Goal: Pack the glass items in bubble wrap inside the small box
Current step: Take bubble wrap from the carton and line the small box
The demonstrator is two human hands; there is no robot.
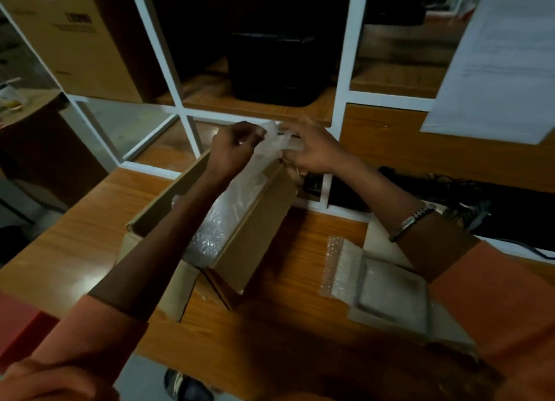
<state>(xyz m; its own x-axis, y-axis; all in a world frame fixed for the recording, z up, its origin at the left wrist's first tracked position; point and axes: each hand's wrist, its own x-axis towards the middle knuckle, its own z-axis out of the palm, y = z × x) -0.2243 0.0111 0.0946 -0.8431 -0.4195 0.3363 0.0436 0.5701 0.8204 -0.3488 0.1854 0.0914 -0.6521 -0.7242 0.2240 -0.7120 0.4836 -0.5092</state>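
Both hands work at the far end of the box, which sits open at the middle of the wooden surface with its flaps standing up. The left hand is curled and pinches the top edge of the wrap; the right hand, at 3 o'clock from it and almost touching, pinches the same edge with its fingertips. Between them the sheet is lifted clear of the far rim, and from there it runs down into the box toward 6 o'clock, covering the inside. Whether a glass piece already lies under it cannot be told.

At 4 o'clock from the box, near the right forearm, a flat square glass item rests on a second sheet of bubble wrap, unwrapped and well apart from the box.

The step in hand looks like lining or folding: the sheet is being spread or pulled across the box's far end. The task seems early to middling, since the flat item is still outside. The next move probably calls for laying the held edge down smoothly, then freeing one hand to reach toward 4 o'clock, keeping the sheet from springing back.
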